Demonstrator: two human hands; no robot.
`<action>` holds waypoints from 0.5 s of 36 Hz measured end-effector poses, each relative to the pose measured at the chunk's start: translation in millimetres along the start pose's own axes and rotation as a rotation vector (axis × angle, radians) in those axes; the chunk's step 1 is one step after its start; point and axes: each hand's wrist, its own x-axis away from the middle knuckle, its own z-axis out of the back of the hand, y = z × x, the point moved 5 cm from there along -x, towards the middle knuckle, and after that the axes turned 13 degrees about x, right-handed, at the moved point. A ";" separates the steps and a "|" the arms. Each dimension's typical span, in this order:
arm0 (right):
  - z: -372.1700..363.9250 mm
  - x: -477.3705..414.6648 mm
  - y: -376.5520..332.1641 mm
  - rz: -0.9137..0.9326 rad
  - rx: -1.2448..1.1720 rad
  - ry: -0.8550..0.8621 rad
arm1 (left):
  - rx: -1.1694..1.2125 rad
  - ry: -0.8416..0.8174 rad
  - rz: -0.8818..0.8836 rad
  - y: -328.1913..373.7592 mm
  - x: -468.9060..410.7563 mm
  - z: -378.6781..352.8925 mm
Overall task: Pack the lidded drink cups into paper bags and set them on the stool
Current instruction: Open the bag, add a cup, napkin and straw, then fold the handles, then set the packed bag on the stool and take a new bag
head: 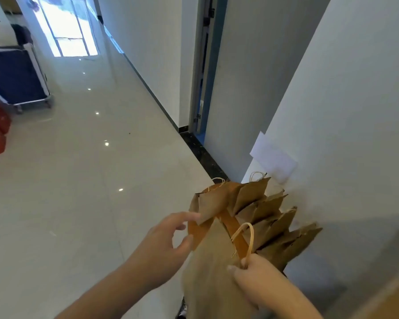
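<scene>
Brown paper bags (263, 215) fan out. The right hand (251, 272) grips a twine handle (251, 240), and the left hand (168, 238) apparently pinches the nearest rim (195, 233). Peel one bag free slowly.

A bundle of flat brown paper bags (270, 217) fans out beside the white wall (343, 134), their folded, pointed corners stepped one behind another. The nearest bag (212, 277) is partly open at the mouth, and its pale twisted handle (245, 238) loops upward. The left hand (168, 240) pinches its rim and the right hand (256, 276) grips it at the handle's base.
</scene>
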 end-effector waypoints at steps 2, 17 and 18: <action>0.0 -50.6 5.6 -0.077 -0.074 -0.007 | 0.006 0.020 0.050 -4.2 -31.2 7.9; 37.0 -318.9 16.8 -0.512 -0.457 -0.051 | -0.035 0.085 0.203 20.1 -247.4 41.4; 39.7 -325.8 13.2 -0.526 -0.487 -0.050 | -0.035 0.070 0.210 21.2 -257.6 41.4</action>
